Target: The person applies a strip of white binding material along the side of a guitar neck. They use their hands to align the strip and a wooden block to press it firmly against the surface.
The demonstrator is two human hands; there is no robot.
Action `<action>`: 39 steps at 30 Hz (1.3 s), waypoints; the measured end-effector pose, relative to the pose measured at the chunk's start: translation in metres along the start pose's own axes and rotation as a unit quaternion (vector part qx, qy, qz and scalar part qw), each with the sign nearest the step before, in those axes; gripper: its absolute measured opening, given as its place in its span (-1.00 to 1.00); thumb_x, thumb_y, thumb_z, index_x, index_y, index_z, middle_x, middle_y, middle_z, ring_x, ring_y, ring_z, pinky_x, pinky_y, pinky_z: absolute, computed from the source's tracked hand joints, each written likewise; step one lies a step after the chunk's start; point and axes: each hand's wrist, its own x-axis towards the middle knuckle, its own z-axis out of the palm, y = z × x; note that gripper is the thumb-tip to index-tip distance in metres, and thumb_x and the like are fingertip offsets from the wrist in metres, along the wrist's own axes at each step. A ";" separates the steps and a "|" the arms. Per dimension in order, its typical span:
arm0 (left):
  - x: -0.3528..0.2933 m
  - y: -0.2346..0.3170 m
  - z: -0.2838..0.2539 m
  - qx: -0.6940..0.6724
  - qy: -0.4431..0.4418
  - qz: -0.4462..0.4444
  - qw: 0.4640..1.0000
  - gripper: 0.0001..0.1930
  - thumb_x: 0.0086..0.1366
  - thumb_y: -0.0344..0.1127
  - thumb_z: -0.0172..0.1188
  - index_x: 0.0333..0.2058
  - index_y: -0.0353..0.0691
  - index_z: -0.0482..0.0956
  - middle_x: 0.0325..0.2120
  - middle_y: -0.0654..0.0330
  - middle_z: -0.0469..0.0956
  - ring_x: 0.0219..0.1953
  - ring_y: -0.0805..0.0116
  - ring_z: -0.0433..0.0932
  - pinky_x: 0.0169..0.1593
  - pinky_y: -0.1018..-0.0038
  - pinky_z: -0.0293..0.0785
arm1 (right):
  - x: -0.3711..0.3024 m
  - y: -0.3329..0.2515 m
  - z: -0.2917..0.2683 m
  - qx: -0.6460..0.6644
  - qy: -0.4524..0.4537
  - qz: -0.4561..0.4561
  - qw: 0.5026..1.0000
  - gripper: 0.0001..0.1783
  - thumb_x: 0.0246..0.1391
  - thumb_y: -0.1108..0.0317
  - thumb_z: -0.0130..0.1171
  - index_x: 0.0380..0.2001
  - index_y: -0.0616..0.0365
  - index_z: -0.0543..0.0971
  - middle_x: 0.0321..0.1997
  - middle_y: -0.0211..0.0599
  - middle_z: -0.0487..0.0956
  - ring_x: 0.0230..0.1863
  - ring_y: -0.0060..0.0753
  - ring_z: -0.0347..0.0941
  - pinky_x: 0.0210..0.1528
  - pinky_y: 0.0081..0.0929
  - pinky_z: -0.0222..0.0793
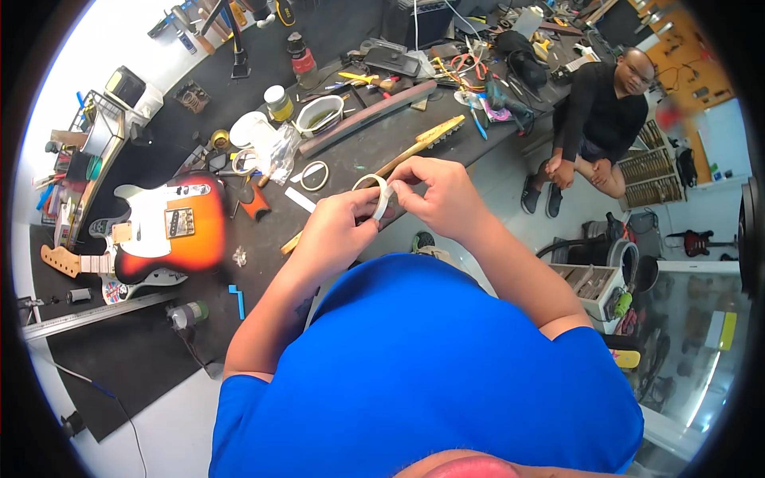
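Observation:
A roll of pale tape (383,199) is held up in front of me, over the near edge of the workbench. My left hand (339,227) is closed around the roll's left side, with fingers in its ring. At the roll's right edge, the fingers of my right hand (437,195) are pinched together on the tape; a loose end cannot be made out clearly. Behind my hands a guitar neck (424,143) lies slantwise on the bench, partly hidden by them. Another tape roll (315,176) rests to the left, beside a white strip (300,200).
A sunburst electric guitar (209,227) lies on the bench (151,342) at left. Beyond are a long dark wooden bar (368,119), a white tub (320,114), a jar (278,103) and scattered pliers. A person (602,111) sits at the far right, near a box of wood pieces (590,283).

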 end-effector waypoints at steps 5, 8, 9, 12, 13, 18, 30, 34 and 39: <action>0.006 -0.011 0.003 -0.007 0.012 -0.016 1.000 -0.61 0.39 -0.51 0.18 0.16 -0.40 0.64 -0.17 -0.01 0.82 -0.02 0.23 0.81 0.05 0.38 0.66 | -0.014 0.010 0.004 0.056 -0.006 0.057 0.997 -0.88 0.25 0.42 0.34 -0.24 0.26 0.73 -0.24 -0.28 0.75 -0.27 -0.49 0.67 -0.19 -0.45 0.58; 0.012 -0.030 0.002 0.022 -0.002 -0.035 0.999 -0.70 0.46 -0.47 0.20 0.09 -0.51 0.63 -0.20 0.00 0.79 -0.16 0.34 0.78 -0.05 0.44 0.65 | -0.014 0.037 0.017 0.108 0.003 0.085 0.990 -0.89 0.25 0.41 0.37 -0.25 0.23 0.73 -0.04 -0.27 0.70 -0.19 -0.55 0.62 -0.08 -0.45 0.55; 0.011 -0.041 0.007 0.029 0.005 -0.029 0.999 -0.72 0.46 -0.45 0.21 0.06 -0.48 0.64 -0.24 0.03 0.80 -0.21 0.36 0.77 -0.07 0.43 0.65 | -0.019 0.044 0.021 0.085 -0.002 0.086 0.993 -0.91 0.24 0.41 0.38 -0.27 0.21 0.73 0.15 -0.25 0.61 -0.13 -0.56 0.57 0.01 -0.45 0.52; 0.017 -0.065 0.018 0.064 0.031 -0.035 0.997 -0.79 0.45 -0.38 0.25 -0.07 -0.40 0.70 -0.36 0.09 0.78 -0.34 0.38 0.73 -0.18 0.38 0.61 | -0.022 0.063 0.031 0.146 0.003 0.132 0.980 -0.91 0.23 0.41 0.41 -0.30 0.21 0.72 0.22 -0.27 0.55 -0.12 -0.56 0.56 0.03 -0.45 0.51; 0.020 -0.073 0.021 0.096 0.042 -0.047 0.993 -0.81 0.44 -0.32 0.26 -0.17 -0.34 0.73 -0.43 0.13 0.77 -0.41 0.37 0.71 -0.27 0.35 0.57 | -0.022 0.071 0.034 0.147 -0.001 0.131 0.980 -0.91 0.23 0.41 0.41 -0.30 0.21 0.72 0.22 -0.27 0.55 -0.12 -0.56 0.56 0.03 -0.45 0.51; 0.034 -0.107 0.032 0.095 0.079 -0.089 0.988 -0.72 0.50 -0.18 0.26 -0.28 -0.30 0.72 -0.52 0.16 0.72 -0.49 0.40 0.64 -0.35 0.37 0.50 | -0.014 0.116 0.047 0.249 0.021 0.193 0.949 -0.89 0.17 0.44 0.44 -0.38 0.23 0.70 0.21 -0.29 0.58 -0.13 -0.56 0.63 -0.05 -0.49 0.56; 0.025 -0.164 0.020 0.388 0.207 -0.116 0.891 -0.70 0.54 -0.05 0.11 -0.12 -0.12 0.70 -0.33 0.04 0.75 -0.20 -0.04 0.71 -0.01 -0.10 0.32 | 0.072 0.275 -0.010 -0.006 0.102 0.154 0.983 -0.83 0.17 0.25 0.41 -0.36 0.12 0.73 0.13 -0.31 0.72 0.10 -0.20 0.60 0.21 -0.32 0.42; -0.018 -0.179 0.001 0.437 0.241 -0.136 0.856 -0.75 0.52 -0.10 0.15 -0.15 -0.10 0.71 -0.32 0.08 0.75 -0.17 0.06 0.71 0.00 -0.06 0.29 | 0.083 0.304 0.006 -0.155 0.064 0.081 0.983 -0.83 0.14 0.20 0.41 -0.37 0.06 0.74 0.13 -0.35 0.72 0.24 0.00 0.52 0.34 -0.09 0.34; -0.071 -0.198 -0.027 0.479 0.240 -0.236 0.811 -0.76 0.51 -0.10 0.20 -0.11 -0.08 0.75 -0.38 0.13 0.74 -0.19 0.13 0.71 0.00 -0.01 0.27 | 0.074 0.312 0.030 -0.310 0.043 0.071 0.947 -0.82 0.15 0.21 0.39 -0.35 0.08 0.74 0.13 -0.42 0.70 0.37 -0.02 0.39 0.44 0.21 0.13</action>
